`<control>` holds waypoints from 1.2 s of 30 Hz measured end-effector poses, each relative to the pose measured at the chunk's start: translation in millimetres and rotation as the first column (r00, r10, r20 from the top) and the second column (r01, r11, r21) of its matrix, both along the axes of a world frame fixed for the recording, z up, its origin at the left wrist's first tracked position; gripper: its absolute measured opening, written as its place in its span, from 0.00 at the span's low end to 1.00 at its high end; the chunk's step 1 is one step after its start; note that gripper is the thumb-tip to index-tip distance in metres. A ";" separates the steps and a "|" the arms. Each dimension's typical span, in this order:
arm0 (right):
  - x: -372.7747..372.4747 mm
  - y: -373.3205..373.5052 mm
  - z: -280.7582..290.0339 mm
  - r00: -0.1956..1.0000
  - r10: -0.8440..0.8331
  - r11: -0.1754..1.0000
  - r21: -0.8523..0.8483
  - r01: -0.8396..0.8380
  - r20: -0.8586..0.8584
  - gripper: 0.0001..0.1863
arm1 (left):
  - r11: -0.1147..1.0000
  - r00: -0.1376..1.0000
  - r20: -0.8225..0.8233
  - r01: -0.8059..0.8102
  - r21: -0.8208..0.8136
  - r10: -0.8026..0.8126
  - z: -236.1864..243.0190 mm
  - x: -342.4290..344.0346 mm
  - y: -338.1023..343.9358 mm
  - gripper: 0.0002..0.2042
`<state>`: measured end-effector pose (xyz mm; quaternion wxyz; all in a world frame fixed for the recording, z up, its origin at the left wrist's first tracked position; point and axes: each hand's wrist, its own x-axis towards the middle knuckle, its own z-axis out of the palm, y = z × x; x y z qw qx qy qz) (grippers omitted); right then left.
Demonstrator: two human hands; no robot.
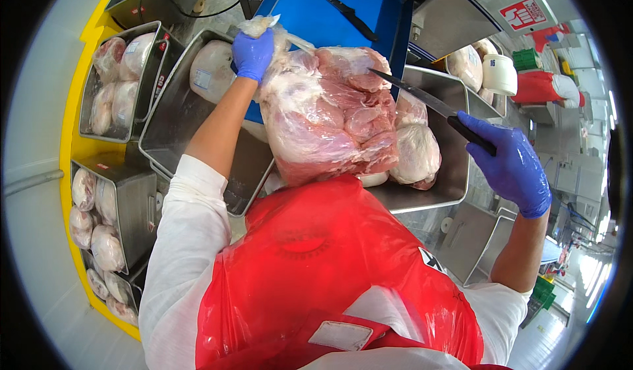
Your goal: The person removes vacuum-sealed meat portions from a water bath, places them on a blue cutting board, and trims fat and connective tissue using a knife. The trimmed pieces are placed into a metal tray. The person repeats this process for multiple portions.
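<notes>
One red apron (290, 258) is nearest; just beyond it a large slab of raw meat (330, 119) covers the near edge of the blue worktop (290, 14). Off the right edge, the gloved right hand (511, 162) is wrapped around the handle of a knife (428, 102), its tip at the slab's far right corner; whether they touch is unclear. Metal tubs holding more meat flank the near corners, left (171, 129) and right (452, 172). The gloved left hand (254, 55) clutches the slab's whitish far left end. Toward the far edge lies a second knife (356, 21).

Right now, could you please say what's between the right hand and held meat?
In the head view, the knife in the right hand lies there, pointing at the meat.
</notes>
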<state>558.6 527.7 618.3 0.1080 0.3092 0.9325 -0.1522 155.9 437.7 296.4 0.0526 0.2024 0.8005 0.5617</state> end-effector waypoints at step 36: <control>87.3 15.2 -50.0 0.982 0.102 0.976 -0.176 -0.130 -0.156 0.27 | 0.785 0.892 -0.291 0.105 -0.610 -0.346 84.0 -9.0 20.7 0.33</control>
